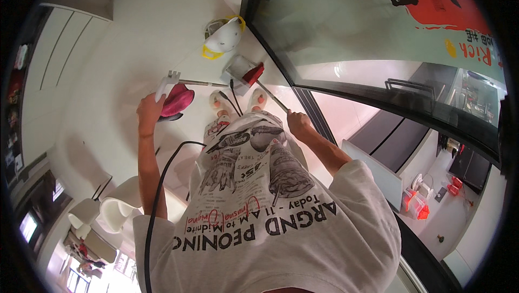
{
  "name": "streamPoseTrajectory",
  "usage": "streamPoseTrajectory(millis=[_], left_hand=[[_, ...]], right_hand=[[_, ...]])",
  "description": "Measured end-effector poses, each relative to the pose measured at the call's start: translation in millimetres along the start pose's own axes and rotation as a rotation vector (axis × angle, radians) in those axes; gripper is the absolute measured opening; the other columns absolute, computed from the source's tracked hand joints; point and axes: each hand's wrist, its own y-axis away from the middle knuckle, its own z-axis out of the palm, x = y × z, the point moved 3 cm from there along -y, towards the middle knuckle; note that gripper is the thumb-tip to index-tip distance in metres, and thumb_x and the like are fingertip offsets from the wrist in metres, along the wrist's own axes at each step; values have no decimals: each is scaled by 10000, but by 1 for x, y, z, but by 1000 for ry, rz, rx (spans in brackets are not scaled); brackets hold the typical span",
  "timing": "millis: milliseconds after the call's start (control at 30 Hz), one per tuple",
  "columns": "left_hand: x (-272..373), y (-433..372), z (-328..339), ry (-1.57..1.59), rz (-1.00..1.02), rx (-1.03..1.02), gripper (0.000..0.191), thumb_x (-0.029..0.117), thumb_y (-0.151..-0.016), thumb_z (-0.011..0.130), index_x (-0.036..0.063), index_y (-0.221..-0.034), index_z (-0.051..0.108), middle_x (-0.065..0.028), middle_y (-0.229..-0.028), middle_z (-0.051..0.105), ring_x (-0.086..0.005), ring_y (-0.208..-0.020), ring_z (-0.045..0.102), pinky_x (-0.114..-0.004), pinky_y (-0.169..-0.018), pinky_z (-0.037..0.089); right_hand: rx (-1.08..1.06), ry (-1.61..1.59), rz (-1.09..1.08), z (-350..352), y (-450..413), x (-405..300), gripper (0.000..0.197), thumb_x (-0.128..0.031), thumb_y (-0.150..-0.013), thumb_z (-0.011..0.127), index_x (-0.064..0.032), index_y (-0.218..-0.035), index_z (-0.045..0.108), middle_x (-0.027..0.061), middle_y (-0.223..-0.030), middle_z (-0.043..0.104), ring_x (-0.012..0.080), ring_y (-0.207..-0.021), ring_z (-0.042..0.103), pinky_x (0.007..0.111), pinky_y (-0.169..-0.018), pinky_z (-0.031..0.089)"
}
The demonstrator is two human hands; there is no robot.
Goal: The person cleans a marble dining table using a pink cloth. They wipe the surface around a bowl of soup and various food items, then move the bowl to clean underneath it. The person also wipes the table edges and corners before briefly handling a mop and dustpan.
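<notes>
My left hand is closed round a white plastic handle with a toothed end. From it a metal pole runs to a pale dustpan on the floor, in front of my feet. The metal stick of a small broom is in my right hand. Its red bristles lie at the dustpan's right side; whether anything is in the pan, I cannot tell. A magenta, cloth-like thing with a dark edge shows beside and partly behind my left hand.
A white and yellow plastic container stands beyond the dustpan. A black-framed glass door and its floor track are at the right. White chairs stand at the lower left, cabinets at the far left. Dark cords hang near my feet.
</notes>
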Motion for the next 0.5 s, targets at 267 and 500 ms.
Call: streamPoseTrajectory(millis=[267,500], left_hand=[[-39,42,47,77,-81,-24,439,506,-918,619,88,-968,745,-230,-885,708,-455,-868,677,-532,-788,539],[-31,109,81,144,-152,0,452,471,-929,618,32,-923,726,-260,-871,692,-463,-838,673,-549,-742,522]], right_hand=[[82,-22,42,4,8,8,429,-120,-966,550,2,-1378,537,129,-989,756,268,-890,751,348,-680,606],[46,-206,184,8,4,9,482,-133,-978,537,8,-1434,472,169,-975,754,302,-895,752,383,-702,611]])
